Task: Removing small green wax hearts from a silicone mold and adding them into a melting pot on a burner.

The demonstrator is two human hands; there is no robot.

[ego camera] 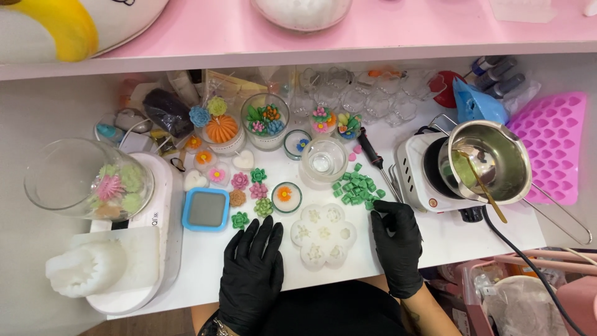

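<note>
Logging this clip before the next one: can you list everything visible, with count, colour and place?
flower mould: one, white, between the hands
wax cubes: a pile, green, by the right fingertips
melting pot: one, steel, on the white hot plate, right
heart mould: one, pink, far right
small flowers: several, mixed colours, centre
square tray: one, blue rim, left of centre
glass bowl: one, clear, far left
left hand: black glove, flat on table
right hand: black glove, touching the cubes
</note>
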